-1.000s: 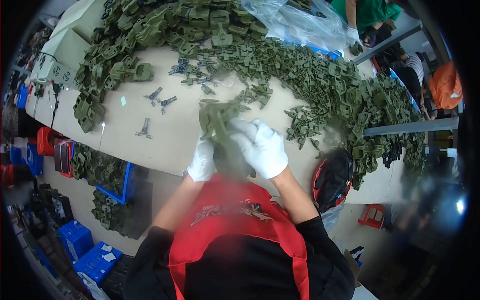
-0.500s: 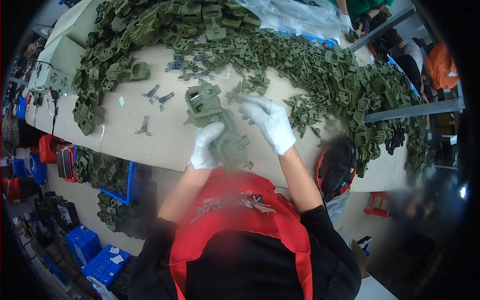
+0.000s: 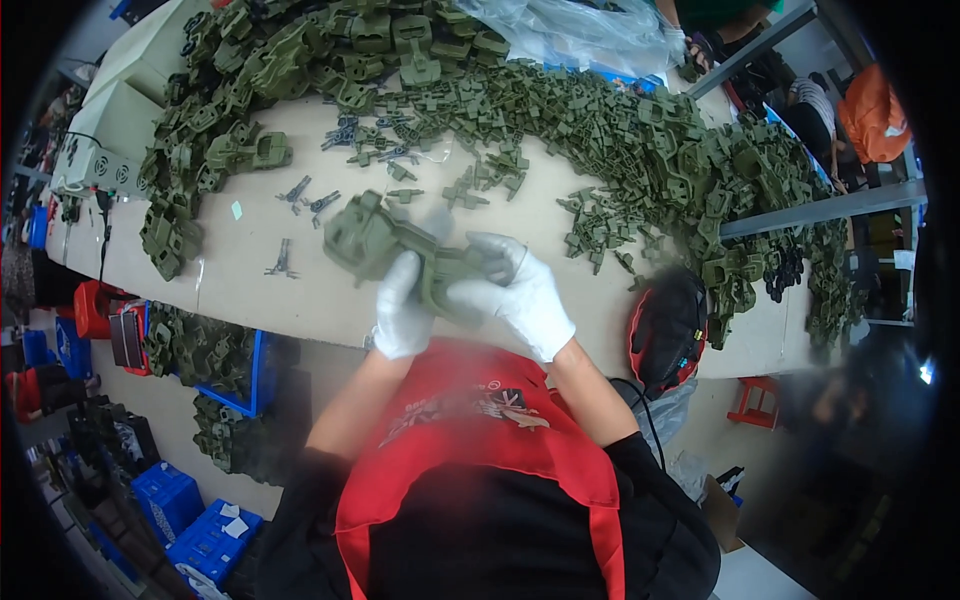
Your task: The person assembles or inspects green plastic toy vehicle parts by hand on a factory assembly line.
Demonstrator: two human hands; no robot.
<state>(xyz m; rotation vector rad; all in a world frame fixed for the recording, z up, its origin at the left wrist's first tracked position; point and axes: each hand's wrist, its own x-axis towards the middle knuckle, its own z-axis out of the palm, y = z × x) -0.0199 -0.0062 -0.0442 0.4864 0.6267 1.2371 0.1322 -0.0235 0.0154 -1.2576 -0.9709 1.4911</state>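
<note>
My two white-gloved hands hold a long olive-green moulded plastic part (image 3: 365, 240) above the near side of the table. My left hand (image 3: 402, 310) is closed round its near side, with the thumb lying on top. At the right end of the part, my right hand (image 3: 525, 305) is closed on it, thumb and fingers pressing from both sides. Whether a smaller piece sits between those right fingers is hidden. Just beyond the hands lie small green plastic pieces (image 3: 465, 190). Small dark grey pieces (image 3: 322, 204) are scattered to the left.
Large green parts (image 3: 300, 60) are heaped at the far left, and a long pile of small green pieces (image 3: 590, 125) curves rightward. A black-and-red bag (image 3: 668, 335) sits at the right table edge. A metal bar (image 3: 825, 212) juts in. Blue crates (image 3: 215, 530) stand lower left.
My right hand has come down from beside the small pieces onto the part's right end. The part has turned, its far end swinging left and lower.
</note>
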